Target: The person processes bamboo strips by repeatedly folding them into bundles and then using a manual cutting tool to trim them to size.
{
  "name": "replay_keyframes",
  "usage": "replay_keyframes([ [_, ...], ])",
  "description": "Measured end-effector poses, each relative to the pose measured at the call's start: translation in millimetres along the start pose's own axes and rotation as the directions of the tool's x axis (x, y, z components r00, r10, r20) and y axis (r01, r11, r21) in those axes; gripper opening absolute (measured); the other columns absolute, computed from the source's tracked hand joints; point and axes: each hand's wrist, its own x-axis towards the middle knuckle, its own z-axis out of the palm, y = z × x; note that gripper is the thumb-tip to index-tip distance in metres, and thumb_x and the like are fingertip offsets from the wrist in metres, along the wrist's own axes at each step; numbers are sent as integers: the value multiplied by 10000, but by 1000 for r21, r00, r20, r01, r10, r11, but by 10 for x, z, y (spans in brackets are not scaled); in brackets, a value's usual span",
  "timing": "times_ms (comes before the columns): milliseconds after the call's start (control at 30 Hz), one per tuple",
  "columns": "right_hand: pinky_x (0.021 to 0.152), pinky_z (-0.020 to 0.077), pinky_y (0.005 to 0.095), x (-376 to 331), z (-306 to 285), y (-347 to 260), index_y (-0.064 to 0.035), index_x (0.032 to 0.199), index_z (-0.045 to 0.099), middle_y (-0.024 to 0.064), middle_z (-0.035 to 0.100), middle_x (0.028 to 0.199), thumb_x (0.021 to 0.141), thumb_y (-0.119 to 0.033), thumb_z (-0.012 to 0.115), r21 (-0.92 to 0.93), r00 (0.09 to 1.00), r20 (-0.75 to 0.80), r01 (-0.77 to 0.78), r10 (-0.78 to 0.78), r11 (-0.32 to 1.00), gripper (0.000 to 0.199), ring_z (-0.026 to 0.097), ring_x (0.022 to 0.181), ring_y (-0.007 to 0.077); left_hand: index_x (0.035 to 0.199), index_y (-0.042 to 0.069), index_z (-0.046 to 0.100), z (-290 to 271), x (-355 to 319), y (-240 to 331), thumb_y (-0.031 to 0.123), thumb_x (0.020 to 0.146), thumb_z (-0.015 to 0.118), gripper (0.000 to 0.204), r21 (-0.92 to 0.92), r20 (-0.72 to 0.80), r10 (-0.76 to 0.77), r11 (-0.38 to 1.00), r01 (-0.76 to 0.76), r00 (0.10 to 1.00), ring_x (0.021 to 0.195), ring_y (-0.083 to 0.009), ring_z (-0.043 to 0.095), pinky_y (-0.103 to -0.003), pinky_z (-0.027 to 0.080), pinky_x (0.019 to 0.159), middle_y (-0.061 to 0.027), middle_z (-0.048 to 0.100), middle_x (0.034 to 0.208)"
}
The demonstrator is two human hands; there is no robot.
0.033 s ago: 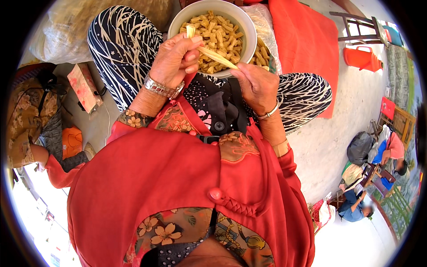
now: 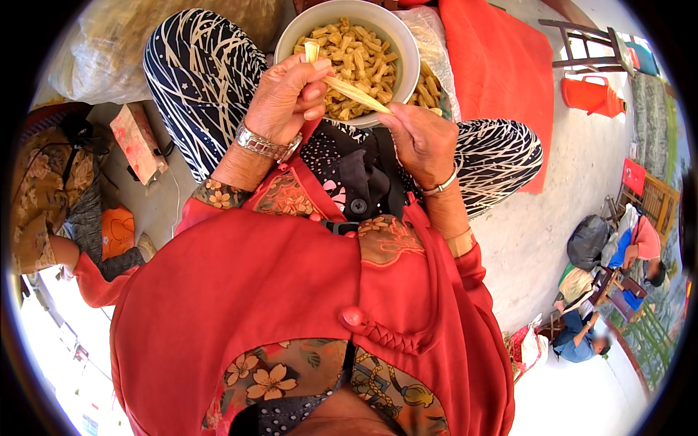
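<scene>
A pale yellow husk strip [image 2: 356, 94], flat and dry-looking, stretches between my two hands above the bowl. My left hand [image 2: 282, 102] is closed around one end, and a short stub of the strip sticks up past the thumb. The other end is pinched between thumb and fingers of my right hand [image 2: 424, 142]. Just beyond my hands, a wide white bowl [image 2: 411, 65] holds many short yellow-brown folded pieces [image 2: 356, 51]. More such pieces [image 2: 427, 91] lie in clear plastic right of the bowl. My fingers hide part of the strip.
My knees in patterned trousers [image 2: 207, 87] flank the bowl. A large plastic sack [image 2: 109, 58] stands at the far left, near a reddish box [image 2: 139, 142]. Red cloth [image 2: 498, 73] lies to the right, with an orange container [image 2: 592, 96] beyond. Other people [image 2: 578, 338] sit far right.
</scene>
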Motion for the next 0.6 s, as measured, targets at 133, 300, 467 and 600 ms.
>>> replay_keyframes([
  [133, 507, 485, 314, 47, -52, 1, -62, 815, 641, 74, 645, 698, 735, -176, 737, -24, 999, 17, 30, -29, 999, 169, 627, 588, 232, 856, 32, 588, -17, 0, -12, 142, 877, 577, 113, 1, 27, 28, 1000, -28, 999, 436, -28, 303, -196, 307, 416, 37, 410, 567],
  [300, 481, 459, 316, 242, -91, 71, -77, 810, 631, 57, 618, 655, 722, -230, 743, -101, 989, 8, 146, -146, 984, 209, 595, 545, 219, 943, 32, 562, -71, 44, 103, 199, 914, 529, 173, 35, 215, 26, 999, -34, 976, 450, -25, 313, -195, 336, 456, 29, 428, 613],
  [467, 468, 436, 306, 446, -282, 126, -97, 831, 626, 38, 563, 616, 699, -256, 740, -211, 970, 25, 241, -241, 947, 236, 562, 535, 201, 1095, 17, 533, -64, 30, 232, 416, 976, 349, 455, 79, 434, -7, 996, -30, 901, 551, -109, 475, -303, 503, 629, -59, 555, 739],
  [600, 469, 427, 298, 603, -447, 72, -111, 854, 612, 13, 534, 644, 691, -212, 726, -253, 933, 58, 357, -354, 899, 223, 557, 566, 183, 1087, -35, 562, -157, 63, 468, 472, 977, 235, 614, 270, 613, -95, 958, -95, 784, 886, -275, 641, -406, 474, 867, -191, 640, 1002],
])
